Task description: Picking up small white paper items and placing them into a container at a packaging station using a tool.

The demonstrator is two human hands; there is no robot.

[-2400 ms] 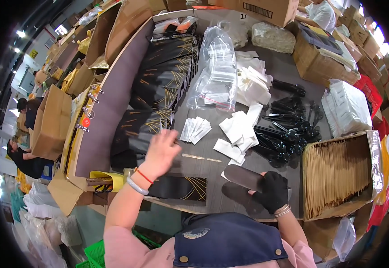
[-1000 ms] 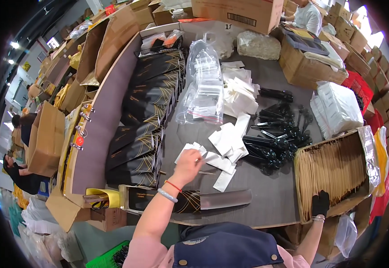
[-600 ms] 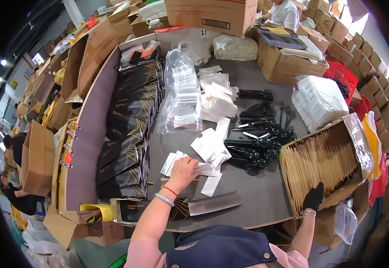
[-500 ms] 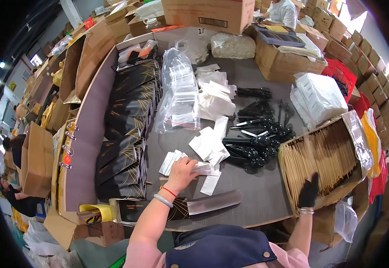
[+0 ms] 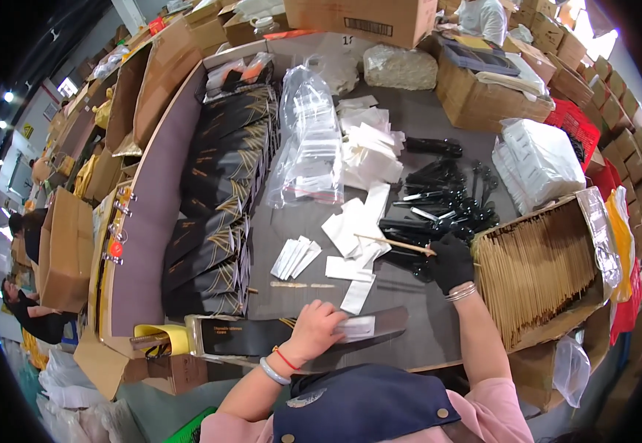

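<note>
While the left hand (image 5: 313, 330) presses a small white packet (image 5: 356, 327) against the long black sleeve (image 5: 291, 336), its grip is closed around the packet's near end, fingers curled over it. That sleeve lies flat along the near edge of the grey desk (image 5: 409, 340), and serves as the landmark for the rest. Beyond its right end, the right hand (image 5: 450, 262), in a black glove, pinches a thin wooden stick (image 5: 395, 244) that points leftward; its grip is shut tight on the stick. Just right of that hand sits an open cardboard box of sticks (image 5: 539, 269). Farther from the sleeve, toward the middle of the desk, lie loose white packets (image 5: 358, 229) and a heap of black plastic cutlery (image 5: 446, 199). Left of the sleeve's far side stand rows of black gift bags (image 5: 221, 192).
</note>
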